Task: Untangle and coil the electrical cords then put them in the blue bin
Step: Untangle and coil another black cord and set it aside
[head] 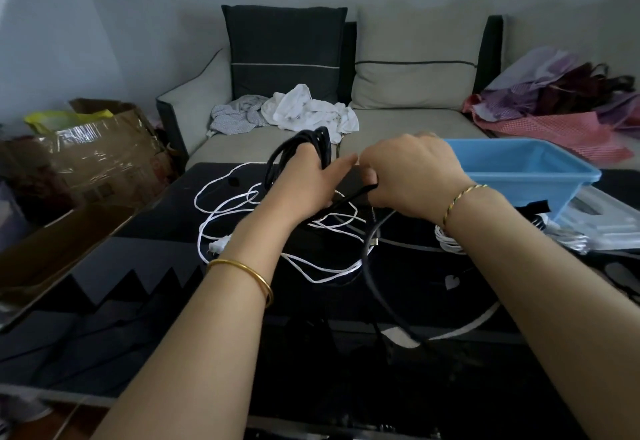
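Our left hand (304,180) grips the one black cord (313,140), coiled above the table (156,318); our right hand (412,176) pinches its tail. We count one loose white cord (221,211), one bundled white cord (446,242) and one blue bin (526,176) at the table's right.

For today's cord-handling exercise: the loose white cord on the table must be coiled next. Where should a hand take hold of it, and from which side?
Probably at the white plug of the white cord: it is a free, stiff end lying on the tangle's near-left edge. Come from the left and above, since the black cord crosses the right side.
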